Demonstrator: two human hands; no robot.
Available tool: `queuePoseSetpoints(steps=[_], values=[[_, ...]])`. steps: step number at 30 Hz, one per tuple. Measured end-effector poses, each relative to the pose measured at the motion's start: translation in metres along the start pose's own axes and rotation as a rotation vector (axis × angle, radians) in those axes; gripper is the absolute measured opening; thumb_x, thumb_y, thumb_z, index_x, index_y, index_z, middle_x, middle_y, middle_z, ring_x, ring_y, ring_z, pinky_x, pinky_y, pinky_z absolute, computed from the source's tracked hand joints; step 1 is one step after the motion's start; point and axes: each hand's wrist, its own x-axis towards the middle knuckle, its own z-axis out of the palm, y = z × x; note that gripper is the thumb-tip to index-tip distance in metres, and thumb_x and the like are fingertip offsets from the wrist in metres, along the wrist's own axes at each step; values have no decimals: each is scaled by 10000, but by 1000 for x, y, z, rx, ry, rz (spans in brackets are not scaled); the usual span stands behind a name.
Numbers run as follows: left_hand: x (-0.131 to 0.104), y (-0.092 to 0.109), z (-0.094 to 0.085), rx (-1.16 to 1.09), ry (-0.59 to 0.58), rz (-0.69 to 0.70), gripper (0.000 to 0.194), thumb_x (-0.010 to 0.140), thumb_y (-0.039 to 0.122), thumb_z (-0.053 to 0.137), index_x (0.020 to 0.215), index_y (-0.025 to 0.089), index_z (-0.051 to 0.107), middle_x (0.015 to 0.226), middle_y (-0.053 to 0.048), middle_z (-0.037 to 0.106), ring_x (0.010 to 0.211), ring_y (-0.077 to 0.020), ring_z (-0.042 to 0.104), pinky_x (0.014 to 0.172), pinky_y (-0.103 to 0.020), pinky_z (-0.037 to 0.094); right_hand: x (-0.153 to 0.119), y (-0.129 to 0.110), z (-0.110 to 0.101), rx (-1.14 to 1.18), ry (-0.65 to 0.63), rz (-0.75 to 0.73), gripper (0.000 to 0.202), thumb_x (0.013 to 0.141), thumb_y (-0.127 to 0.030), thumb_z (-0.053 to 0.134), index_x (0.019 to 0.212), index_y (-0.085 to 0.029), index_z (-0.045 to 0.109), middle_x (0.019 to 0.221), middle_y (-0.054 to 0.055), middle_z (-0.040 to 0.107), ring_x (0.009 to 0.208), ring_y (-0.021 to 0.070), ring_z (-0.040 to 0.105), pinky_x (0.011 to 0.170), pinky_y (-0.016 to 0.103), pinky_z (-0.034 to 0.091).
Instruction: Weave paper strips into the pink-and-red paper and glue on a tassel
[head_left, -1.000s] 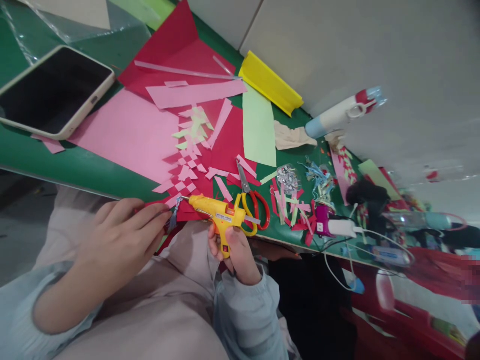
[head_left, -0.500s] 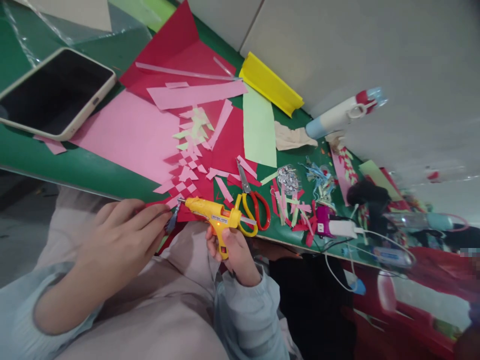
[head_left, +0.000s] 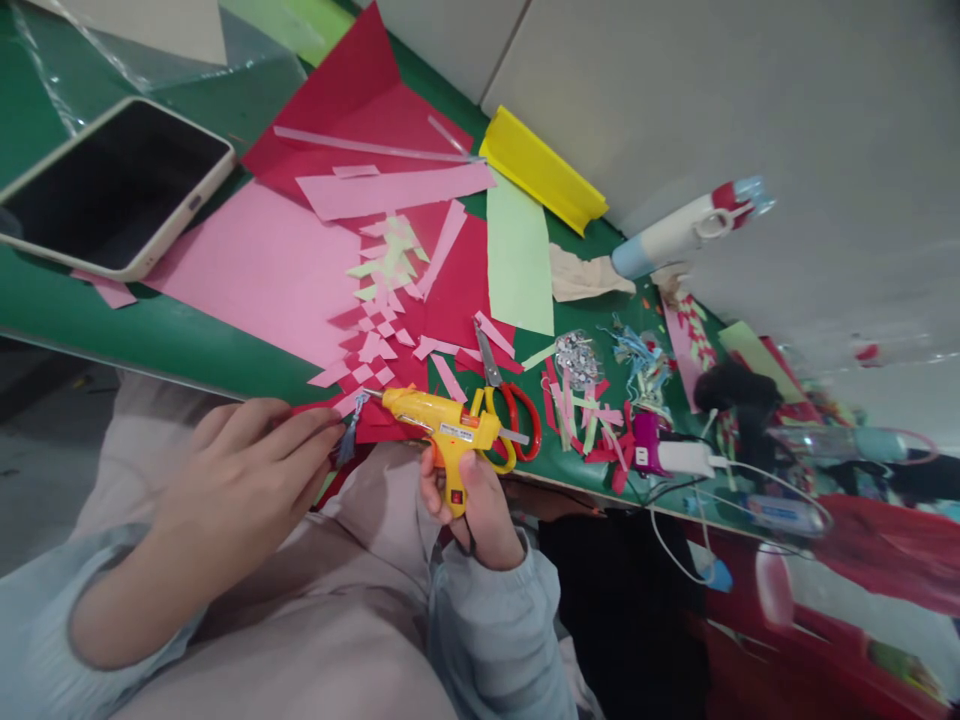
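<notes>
My right hand [head_left: 472, 505] is wrapped around the grip of a yellow hot glue gun [head_left: 442, 420], with a clear glue stick [head_left: 514, 437] jutting from its back. The gun's metal nozzle points left, close to the top of a small blue tassel [head_left: 349, 438]. Beside the tassel, the fingers of my left hand [head_left: 262, 455] are bent together over a paper piece, whose red edge [head_left: 309, 408] shows above them. A light green bit peeks out below; most of the piece is hidden by the hand. Scissors [head_left: 510, 420] with red and yellow handles lie behind the gun.
Woven pink, green and red paper strips [head_left: 375, 340] lie on the green table, near a pink sheet [head_left: 255, 270] and a phone [head_left: 112, 190]. Rightward are a dish of shiny gems [head_left: 577, 358], paper scraps, tassels [head_left: 643, 355], a bottle [head_left: 686, 230] and a purple power block [head_left: 649, 445] with cables.
My right hand has drawn the glue gun slightly right, away from my left fingers, and its angle has turned a little. More of the tassel shows now. My left hand stays in place.
</notes>
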Motion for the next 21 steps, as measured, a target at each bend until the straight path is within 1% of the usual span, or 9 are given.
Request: queuePoseSetpoints(steps=[3, 6, 9, 11, 14, 17, 21], values=[[0, 0, 1, 4, 25, 24, 223, 909, 209, 547, 1036, 240, 728, 1047, -44, 782, 905, -291, 588, 738, -433, 446, -1, 0, 0, -46, 20, 24, 568, 830, -721, 572, 853, -154, 613, 555, -22, 529, 404, 58, 366, 398, 191, 244], [1, -1, 2, 9, 59, 54, 223, 913, 216, 543, 1024, 212, 736, 1027, -53, 788, 885, -289, 579, 721, -428, 443, -5, -3, -1, 4, 20, 7, 569, 828, -723, 568, 866, -158, 613, 549, -27, 520, 398, 54, 361, 381, 178, 249], [2, -3, 1, -31, 66, 13, 237, 918, 217, 532, 1024, 186, 741, 1015, -64, 795, 881, -287, 587, 721, -426, 452, -12, -11, -3, 56, 19, -32, 573, 834, -729, 552, 914, -165, 616, 558, -36, 503, 386, 53, 342, 342, 169, 253], [4, -6, 0, -100, 70, -15, 247, 923, 217, 514, 1019, 180, 740, 977, -57, 802, 871, -276, 604, 727, -421, 467, -16, -20, -4, 30, 68, -64, 568, 835, -720, 560, 950, -168, 623, 586, -32, 508, 391, 56, 349, 328, 169, 261], [8, -13, -3, -200, 54, -46, 260, 926, 222, 487, 981, 198, 739, 924, -37, 803, 842, -245, 631, 752, -399, 496, -20, -33, -4, -38, 147, -126, 562, 825, -717, 576, 964, -175, 628, 613, -25, 515, 407, 63, 371, 331, 175, 269], [12, -21, -7, -186, 39, -64, 254, 918, 234, 493, 946, 211, 744, 905, -42, 798, 828, -231, 641, 767, -380, 505, -23, -45, -4, -128, 179, -178, 546, 845, -705, 558, 970, -179, 636, 650, -7, 539, 442, 75, 408, 356, 190, 276], [21, -29, -15, -157, 20, -59, 271, 935, 242, 478, 955, 202, 746, 854, -39, 787, 804, -219, 642, 770, -352, 502, -25, -58, -4, -406, 302, -240, 449, 884, -613, 576, 956, -177, 652, 678, 4, 564, 495, 93, 420, 437, 231, 329]])
